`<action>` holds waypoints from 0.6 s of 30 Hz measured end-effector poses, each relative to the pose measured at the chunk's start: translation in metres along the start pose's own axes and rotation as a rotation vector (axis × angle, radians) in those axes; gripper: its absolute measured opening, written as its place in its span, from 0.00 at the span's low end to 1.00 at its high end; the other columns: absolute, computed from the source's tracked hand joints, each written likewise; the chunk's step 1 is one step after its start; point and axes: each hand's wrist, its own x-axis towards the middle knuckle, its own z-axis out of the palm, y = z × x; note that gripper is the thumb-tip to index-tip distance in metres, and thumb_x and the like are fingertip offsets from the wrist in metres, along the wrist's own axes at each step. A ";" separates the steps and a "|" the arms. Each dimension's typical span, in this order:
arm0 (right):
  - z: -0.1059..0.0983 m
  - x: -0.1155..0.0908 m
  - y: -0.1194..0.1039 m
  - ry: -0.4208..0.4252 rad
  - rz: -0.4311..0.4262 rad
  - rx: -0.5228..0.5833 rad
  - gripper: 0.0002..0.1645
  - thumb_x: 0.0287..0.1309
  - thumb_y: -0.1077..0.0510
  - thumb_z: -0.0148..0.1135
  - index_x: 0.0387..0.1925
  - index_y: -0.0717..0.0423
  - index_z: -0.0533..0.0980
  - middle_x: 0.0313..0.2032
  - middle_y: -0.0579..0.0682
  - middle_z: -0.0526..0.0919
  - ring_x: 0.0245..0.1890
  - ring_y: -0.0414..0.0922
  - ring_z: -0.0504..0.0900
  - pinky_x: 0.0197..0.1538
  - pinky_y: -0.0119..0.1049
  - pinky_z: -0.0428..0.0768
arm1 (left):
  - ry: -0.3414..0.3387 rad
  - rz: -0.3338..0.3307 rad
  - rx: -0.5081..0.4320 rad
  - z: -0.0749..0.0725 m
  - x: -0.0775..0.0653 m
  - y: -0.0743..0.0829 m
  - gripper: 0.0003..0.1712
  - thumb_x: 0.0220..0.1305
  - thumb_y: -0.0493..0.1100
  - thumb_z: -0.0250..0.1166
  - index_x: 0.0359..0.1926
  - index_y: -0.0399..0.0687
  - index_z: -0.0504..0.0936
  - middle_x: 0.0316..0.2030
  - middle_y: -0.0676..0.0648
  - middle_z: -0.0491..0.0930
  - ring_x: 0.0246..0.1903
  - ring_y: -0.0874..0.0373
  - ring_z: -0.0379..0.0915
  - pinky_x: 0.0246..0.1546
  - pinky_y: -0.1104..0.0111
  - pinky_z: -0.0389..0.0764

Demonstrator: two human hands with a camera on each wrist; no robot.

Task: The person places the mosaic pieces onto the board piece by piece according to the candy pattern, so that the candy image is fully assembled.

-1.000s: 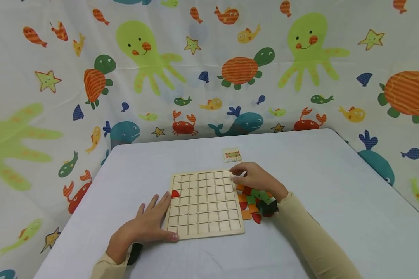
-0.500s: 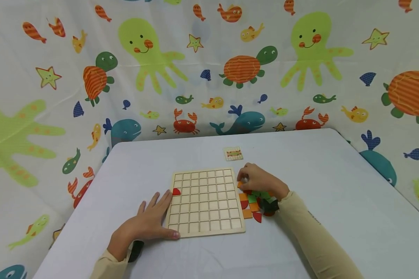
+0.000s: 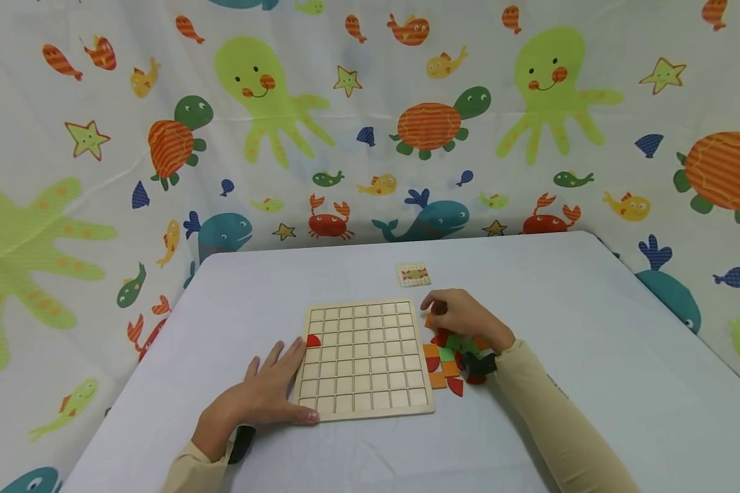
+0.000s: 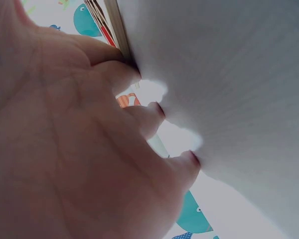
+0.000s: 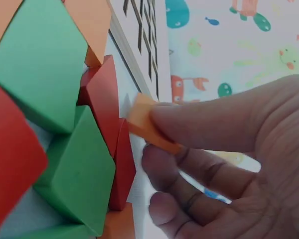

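A wooden grid board [image 3: 360,351] lies on the white table, with one red quarter-round piece [image 3: 314,341] in a cell at its left edge. My left hand [image 3: 253,399] rests at the board's left side, fingers spread, thumb on the near left corner. In the left wrist view its fingertips [image 4: 192,158] press down on the table. To the right of the board, my right hand [image 3: 465,318] pinches an orange block [image 5: 143,118] between thumb and fingers. Beside it lies a pile of red, green and orange pieces, including a green block [image 5: 84,169] and a red block [image 5: 102,99].
A small pattern card [image 3: 414,274] lies behind the board, showing a red, green and orange figure on a grid. The loose pieces, such as an orange square [image 3: 438,380], spread along the board's right edge. A curtain [image 3: 358,89] printed with sea animals hangs behind the table.
My right hand has moved from the board's far right corner to the right, down to the pile, and now has an orange block pinched. The left hand stays put.
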 end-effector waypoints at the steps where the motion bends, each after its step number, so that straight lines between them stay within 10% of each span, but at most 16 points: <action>1: 0.000 -0.001 0.001 0.013 -0.005 0.000 0.09 0.67 0.66 0.68 0.47 0.60 0.86 0.36 0.48 0.85 0.37 0.47 0.80 0.47 0.42 0.83 | 0.001 0.000 0.004 0.000 0.000 0.000 0.80 0.49 0.71 0.82 0.85 0.33 0.47 0.84 0.33 0.45 0.81 0.27 0.32 0.72 0.25 0.35; 18: 0.000 -0.001 -0.001 0.096 0.057 0.097 0.09 0.69 0.64 0.68 0.47 0.60 0.90 0.44 0.51 0.90 0.43 0.49 0.84 0.55 0.48 0.85 | 0.001 -0.014 0.014 0.002 0.002 0.001 0.80 0.48 0.71 0.82 0.85 0.33 0.47 0.84 0.33 0.45 0.81 0.27 0.32 0.72 0.25 0.35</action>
